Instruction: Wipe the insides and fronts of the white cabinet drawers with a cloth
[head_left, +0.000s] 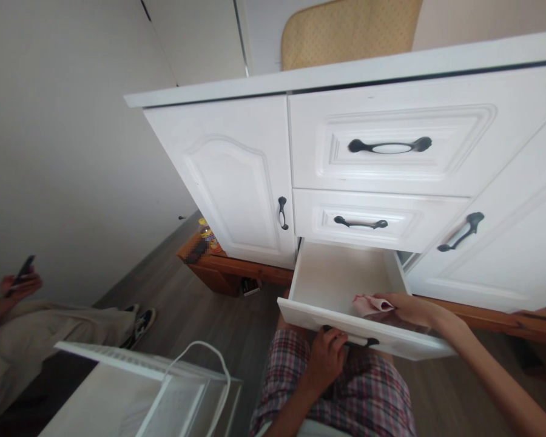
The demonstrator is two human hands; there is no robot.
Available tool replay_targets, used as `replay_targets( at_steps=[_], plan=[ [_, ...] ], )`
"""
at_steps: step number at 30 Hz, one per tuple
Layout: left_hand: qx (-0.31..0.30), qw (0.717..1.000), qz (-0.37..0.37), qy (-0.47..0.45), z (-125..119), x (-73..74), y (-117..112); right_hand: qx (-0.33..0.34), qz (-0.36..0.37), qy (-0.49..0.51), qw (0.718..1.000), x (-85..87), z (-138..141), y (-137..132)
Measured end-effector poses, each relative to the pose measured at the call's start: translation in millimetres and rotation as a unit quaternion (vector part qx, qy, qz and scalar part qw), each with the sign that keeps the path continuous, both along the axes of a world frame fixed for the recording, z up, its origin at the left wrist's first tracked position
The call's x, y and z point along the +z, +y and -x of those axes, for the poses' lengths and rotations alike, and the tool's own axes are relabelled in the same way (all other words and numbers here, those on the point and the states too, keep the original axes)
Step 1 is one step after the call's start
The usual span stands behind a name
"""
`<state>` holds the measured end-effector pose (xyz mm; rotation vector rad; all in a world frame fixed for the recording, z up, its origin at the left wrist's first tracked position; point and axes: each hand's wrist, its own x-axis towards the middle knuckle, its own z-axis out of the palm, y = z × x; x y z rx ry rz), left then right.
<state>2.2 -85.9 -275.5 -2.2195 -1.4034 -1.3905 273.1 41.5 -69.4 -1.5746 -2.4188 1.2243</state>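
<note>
The lowest drawer [300, 309] of a white cabinet is pulled out towards me, above my lap. My left hand [330, 358] has its fingers curled over the left part of the dark drawer handle [357, 342] on the drawer's front. Reaching in over the drawer's right side, my right hand [407, 312] grips a folded pale pink cloth [369, 305]. The cloth is inside the drawer, close behind its front panel. Some of my right fingers are hidden by the cloth and the panel.
Two closed drawers [386, 173] sit above, between cabinet doors [234, 182]. A yellow patterned mat [346, 33] rests on top. At left, a person [18, 340] holds a phone [22, 273]. A white rack-like piece [177, 400] with a cable stands beside me; a bottle [207, 233] is by the wall.
</note>
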Motion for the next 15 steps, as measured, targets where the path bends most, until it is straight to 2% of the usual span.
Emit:
replay_targets(
  at_steps=[2,4,7,9,11,12,13,14,15],
  plan=[
    [-0.007,1.000,0.001,0.002,1,1.9,0,0.015,0.017,-0.006,1.000,-5.2,5,-1],
    [-0.015,1.000,-0.002,0.005,3,2.7,0,0.024,0.033,0.010,0.999,-2.8,10,-3],
    [-0.016,1.000,-0.008,0.008,3,2.5,0,0.027,0.035,0.047,0.998,17.8,14,-10],
    [-0.012,1.000,-0.010,0.011,2,3.3,-1,-0.017,0.015,0.069,0.997,33.6,8,-20],
    [-0.012,1.000,0.010,0.026,2,6.7,-3,-0.110,-0.026,0.109,0.988,40.4,-7,-33],
    [-0.015,0.999,0.031,0.036,2,9.8,-4,-0.176,-0.056,0.138,0.973,38.7,-17,-41],
    [-0.022,0.997,0.056,0.047,4,13.9,-5,-0.263,-0.094,0.172,0.945,33.7,-28,-49],
    [-0.031,0.994,0.083,0.059,7,18.8,-5,-0.369,-0.144,0.211,0.894,25.7,-39,-58],
    [-0.039,0.991,0.105,0.070,10,24.3,-5,-0.479,-0.199,0.252,0.817,15.6,-48,-68]
  ],
)
